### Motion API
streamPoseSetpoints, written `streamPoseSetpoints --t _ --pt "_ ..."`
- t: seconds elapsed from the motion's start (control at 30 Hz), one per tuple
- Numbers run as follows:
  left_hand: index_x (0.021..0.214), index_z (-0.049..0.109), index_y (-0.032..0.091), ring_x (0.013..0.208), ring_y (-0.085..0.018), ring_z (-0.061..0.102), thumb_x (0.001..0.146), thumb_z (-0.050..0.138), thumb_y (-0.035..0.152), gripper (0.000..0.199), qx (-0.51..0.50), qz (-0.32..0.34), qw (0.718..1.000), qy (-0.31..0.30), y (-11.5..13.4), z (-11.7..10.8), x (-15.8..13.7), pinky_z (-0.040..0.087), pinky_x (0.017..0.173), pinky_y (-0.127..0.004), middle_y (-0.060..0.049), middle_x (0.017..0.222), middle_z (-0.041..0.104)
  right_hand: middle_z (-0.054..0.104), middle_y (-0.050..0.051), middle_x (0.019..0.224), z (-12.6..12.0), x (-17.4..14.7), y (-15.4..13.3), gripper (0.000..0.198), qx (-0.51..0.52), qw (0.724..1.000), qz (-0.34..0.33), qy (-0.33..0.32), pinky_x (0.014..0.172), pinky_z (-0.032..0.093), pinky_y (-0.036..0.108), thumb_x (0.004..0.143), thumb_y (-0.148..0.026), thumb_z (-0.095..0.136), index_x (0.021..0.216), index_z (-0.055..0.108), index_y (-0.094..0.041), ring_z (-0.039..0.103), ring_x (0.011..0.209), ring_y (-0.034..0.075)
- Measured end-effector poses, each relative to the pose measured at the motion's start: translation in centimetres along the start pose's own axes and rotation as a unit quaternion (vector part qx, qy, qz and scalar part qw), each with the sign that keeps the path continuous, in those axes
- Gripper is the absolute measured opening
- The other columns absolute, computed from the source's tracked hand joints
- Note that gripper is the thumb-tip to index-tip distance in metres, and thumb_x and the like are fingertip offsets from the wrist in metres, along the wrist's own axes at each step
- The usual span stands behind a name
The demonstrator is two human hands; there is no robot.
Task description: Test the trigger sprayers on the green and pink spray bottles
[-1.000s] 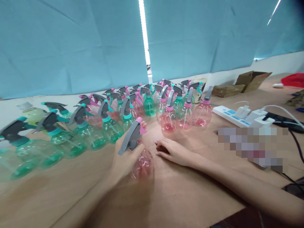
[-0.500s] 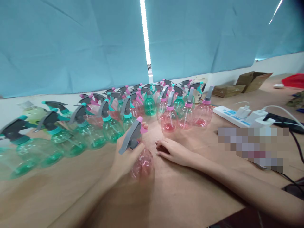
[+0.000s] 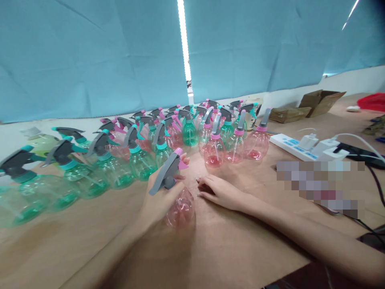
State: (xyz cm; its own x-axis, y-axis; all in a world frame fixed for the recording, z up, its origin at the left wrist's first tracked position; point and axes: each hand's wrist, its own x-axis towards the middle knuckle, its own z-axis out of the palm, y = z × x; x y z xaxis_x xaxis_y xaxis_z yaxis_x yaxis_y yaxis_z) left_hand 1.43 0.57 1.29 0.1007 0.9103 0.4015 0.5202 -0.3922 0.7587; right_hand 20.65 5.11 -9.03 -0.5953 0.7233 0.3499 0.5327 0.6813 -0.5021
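My left hand [image 3: 161,194] is wrapped around the neck of a clear pink spray bottle [image 3: 182,210], just under its grey and pink trigger head. The bottle stands on the table in front of me, and part of its neck is hidden by the hand. Resting on the tabletop to its right is my right hand [image 3: 221,193], loosely curled, thumb apart from the fingers, with nothing in it. Beyond it stand several pink spray bottles [image 3: 214,154]. A row of green spray bottles [image 3: 116,172] with turquoise collars runs along the left.
More green and pink bottles crowd toward the wall. At the right lie a white power strip [image 3: 290,147] with plugged-in chargers, cables and a blurred-out item [image 3: 321,186]. Cardboard boxes [image 3: 320,105] and a red bag [image 3: 373,102] are farther back. A blue curtain [image 3: 105,60] hangs behind.
The spray bottle's head has tilted very slightly to the right in my left hand, whose fingers have shifted a little behind it. My right hand has stayed still.
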Motion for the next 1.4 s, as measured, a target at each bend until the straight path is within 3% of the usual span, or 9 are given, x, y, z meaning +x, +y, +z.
streamPoseSetpoints --t 0.1,0.27,0.43,0.87,1.2,1.4 --pt "0.103 0.067 0.025 0.083 -0.025 0.071 0.066 0.054 0.017 0.04 -0.052 -0.013 0.998 -0.017 -0.41 0.09 0.06 0.059 0.077 -0.038 -0.002 0.076 0.071 0.064 0.008 0.096 0.0 -0.01 0.01 0.009 0.001 1.0 -0.001 0.0 0.078 0.049 0.035 0.093 -0.026 0.057 0.095 0.054 -0.018 0.06 0.089 0.021" --pt "0.112 0.066 0.025 0.092 -0.026 0.071 0.065 0.056 0.013 0.049 -0.081 -0.022 0.996 -0.019 -0.51 0.21 0.12 0.059 0.084 -0.04 -0.003 0.089 0.074 0.064 0.008 0.097 -0.06 -0.05 -0.01 0.009 0.003 1.0 -0.002 -0.001 0.079 0.049 0.035 0.094 -0.027 0.056 0.096 0.054 -0.018 0.059 0.089 0.021" --pt "0.108 0.065 0.024 0.095 -0.023 0.07 0.064 0.053 0.011 0.047 -0.083 -0.028 0.996 -0.031 0.09 0.23 0.17 0.058 0.089 -0.038 -0.002 0.094 0.074 0.064 0.008 0.095 -0.14 -0.04 -0.1 0.011 0.0 1.0 -0.001 -0.004 0.076 0.049 0.034 0.095 -0.029 0.055 0.094 0.054 -0.018 0.059 0.087 0.021" --pt "0.101 0.065 0.024 0.092 -0.02 0.069 0.069 0.052 0.013 0.036 -0.043 0.008 0.999 -0.012 -0.5 0.23 0.21 0.054 0.086 -0.034 -0.002 0.098 0.073 0.064 0.008 0.095 -0.18 -0.03 -0.18 0.009 -0.004 1.0 0.001 -0.004 0.077 0.049 0.035 0.094 -0.027 0.056 0.094 0.054 -0.018 0.059 0.087 0.02" --pt "0.09 0.06 0.025 0.068 -0.016 0.06 0.068 0.051 0.016 0.026 0.001 0.012 1.0 0.002 -0.51 0.1 0.12 0.052 0.07 -0.03 0.002 0.088 0.068 0.063 0.008 0.095 -0.18 -0.04 -0.16 0.01 -0.008 1.0 -0.001 -0.002 0.076 0.049 0.035 0.094 -0.028 0.056 0.094 0.055 -0.019 0.059 0.087 0.021" --pt "0.087 0.059 0.024 0.076 -0.018 0.064 0.069 0.052 0.018 0.02 -0.016 0.01 1.0 0.01 -0.52 0.2 0.03 0.053 0.076 -0.031 0.001 0.084 0.068 0.063 0.008 0.095 -0.13 -0.05 -0.12 0.011 -0.007 1.0 -0.004 -0.001 0.077 0.049 0.035 0.095 -0.029 0.056 0.094 0.055 -0.018 0.059 0.087 0.02"
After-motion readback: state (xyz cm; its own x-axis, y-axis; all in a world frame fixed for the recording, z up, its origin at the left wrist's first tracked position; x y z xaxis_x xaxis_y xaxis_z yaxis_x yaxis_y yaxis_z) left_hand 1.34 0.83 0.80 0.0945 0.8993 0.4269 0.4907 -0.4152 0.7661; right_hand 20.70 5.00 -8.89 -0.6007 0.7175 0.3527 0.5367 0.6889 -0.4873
